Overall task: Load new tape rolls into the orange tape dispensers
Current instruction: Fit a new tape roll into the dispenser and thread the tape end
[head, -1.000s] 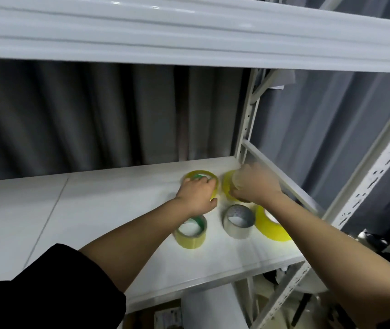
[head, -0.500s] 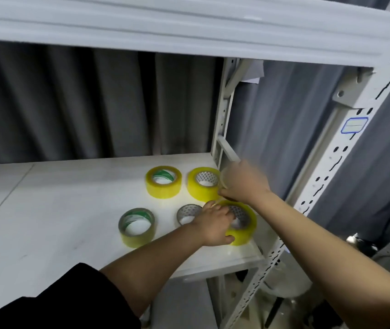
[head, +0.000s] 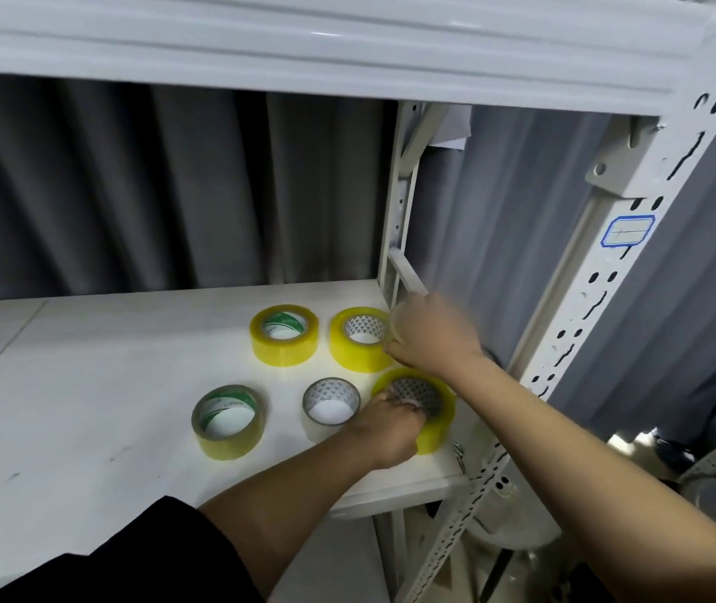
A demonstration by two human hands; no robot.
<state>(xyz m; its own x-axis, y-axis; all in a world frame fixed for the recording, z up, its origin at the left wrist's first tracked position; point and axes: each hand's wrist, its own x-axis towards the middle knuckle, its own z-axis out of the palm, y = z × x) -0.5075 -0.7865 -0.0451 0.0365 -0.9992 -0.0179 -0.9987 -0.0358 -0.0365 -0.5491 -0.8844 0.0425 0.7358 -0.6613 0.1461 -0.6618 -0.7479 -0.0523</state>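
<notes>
From the head view, five tape rolls lie flat on the white shelf, cores up, which keeps them from rolling and lets fingers hook into the cores. Taking the small clear roll as the centre of the clock, a yellow roll with a green-printed core sits at about 11 o'clock, a yellow roll with a grey-patterned core at about 1 o'clock, a darker roll with a green core at 9 o'clock, and the near yellow roll at 3 o'clock, beside the shelf's right edge.

The left hand reaches in from 6 o'clock; its grip holds the near yellow roll, fingers dipped into the core and palm against the outer wall, likely because that gives a secure lift. The right hand rests against the right side of the grey-patterned yellow roll, touching it, with something pale and rounded showing at its fingers; whether that grip holds anything I cannot tell.

No orange dispenser shows anywhere, so this reads as picking fresh rolls, an early step. The upright post stands just behind the right hand.
</notes>
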